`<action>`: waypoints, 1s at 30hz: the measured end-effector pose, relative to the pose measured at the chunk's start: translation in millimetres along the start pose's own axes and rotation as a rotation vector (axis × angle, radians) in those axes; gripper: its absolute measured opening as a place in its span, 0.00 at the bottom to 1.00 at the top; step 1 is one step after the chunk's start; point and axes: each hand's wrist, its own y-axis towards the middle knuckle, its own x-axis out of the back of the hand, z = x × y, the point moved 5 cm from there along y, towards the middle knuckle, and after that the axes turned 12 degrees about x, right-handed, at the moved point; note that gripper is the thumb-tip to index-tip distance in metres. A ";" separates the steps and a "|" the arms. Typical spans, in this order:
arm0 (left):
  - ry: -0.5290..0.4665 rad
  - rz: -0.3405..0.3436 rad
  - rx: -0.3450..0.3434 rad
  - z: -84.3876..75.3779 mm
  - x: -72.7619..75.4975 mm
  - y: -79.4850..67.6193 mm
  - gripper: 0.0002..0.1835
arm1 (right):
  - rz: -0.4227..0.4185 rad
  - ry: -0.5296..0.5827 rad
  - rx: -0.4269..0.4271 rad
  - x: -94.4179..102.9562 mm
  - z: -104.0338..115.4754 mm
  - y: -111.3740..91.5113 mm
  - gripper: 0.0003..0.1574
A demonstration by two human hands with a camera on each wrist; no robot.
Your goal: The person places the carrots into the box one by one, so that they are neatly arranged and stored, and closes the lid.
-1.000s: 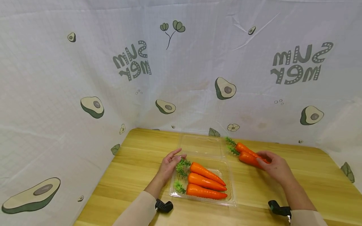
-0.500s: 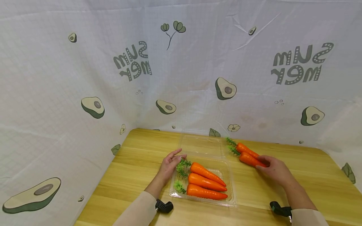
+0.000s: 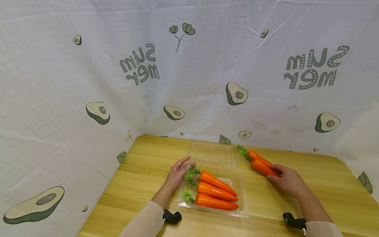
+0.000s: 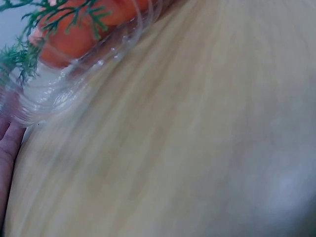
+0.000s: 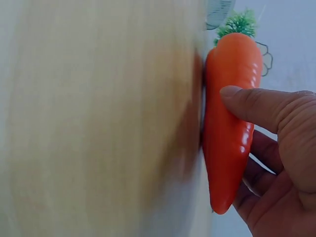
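In the head view my right hand (image 3: 288, 180) holds the nearer of two orange carrots with green tops, right of the clear plastic box. The right wrist view shows the thumb across this held carrot (image 5: 229, 123), with fingers behind it. The farther carrot (image 3: 255, 154) lies alongside, partly covered by the held one. My left hand (image 3: 176, 174) rests at the left back corner of the clear plastic box (image 3: 243, 197), fingers loosely extended. Inside the box, three carrots (image 3: 217, 191) lie side by side, leafy tops to the left. Only a sliver of the left hand (image 4: 7, 153) shows in the left wrist view.
The box's transparent lid (image 3: 211, 153) lies folded open behind it. A wooden table (image 3: 142, 184) supports everything. A white printed cloth (image 3: 201, 65) hangs behind and along the sides.
My right hand has shifted slightly and closed its grip on the nearer carrot. That carrot has moved a little toward the farther one, and its leafy top now overlaps the other's. The left hand stays put.
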 end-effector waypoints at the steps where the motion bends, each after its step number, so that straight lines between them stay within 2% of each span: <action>1: -0.004 0.002 0.001 -0.3 -0.1 -0.2 0.28 | -0.007 0.001 0.002 1.2 1.2 -0.5 0.41; 14: 0.002 0.004 -0.005 0.0 0.1 0.2 0.28 | -0.114 -0.017 0.080 16.8 31.8 -4.3 0.33; 30: -0.008 -0.007 0.010 -0.1 -0.2 -0.4 0.28 | -0.153 -0.003 0.171 26.8 78.7 -11.8 0.32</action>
